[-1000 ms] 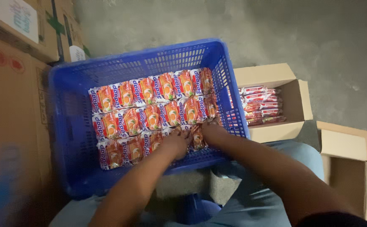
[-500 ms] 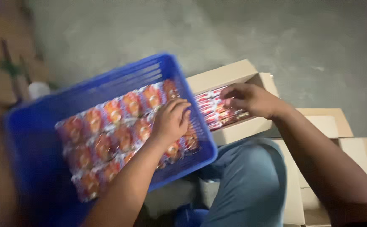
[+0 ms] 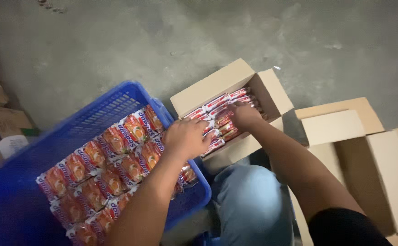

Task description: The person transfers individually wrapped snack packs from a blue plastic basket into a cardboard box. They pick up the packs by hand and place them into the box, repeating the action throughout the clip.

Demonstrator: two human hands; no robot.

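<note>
A blue plastic crate (image 3: 117,102) on the left holds rows of orange-and-red snack packets (image 3: 117,159). Right of it, an open cardboard box (image 3: 217,86) holds red-and-white packets (image 3: 217,102) standing on edge. My left hand (image 3: 187,136) is over the crate's right corner, its curled fingers touching the nearest packets in the box. My right hand (image 3: 244,114) is inside the box, fingers dug in among the packets. Whether either hand has a full grip is hidden.
More open cardboard boxes (image 3: 372,155) stand at the right, and stacked cartons (image 3: 3,123) at the left edge. The floor (image 3: 162,41) is grey concrete. My knee in light blue trousers (image 3: 249,205) is below the box.
The view has swung right. My right hand went from the crate into the cardboard box, and my left hand followed from the crate's packets to the box's near edge.
</note>
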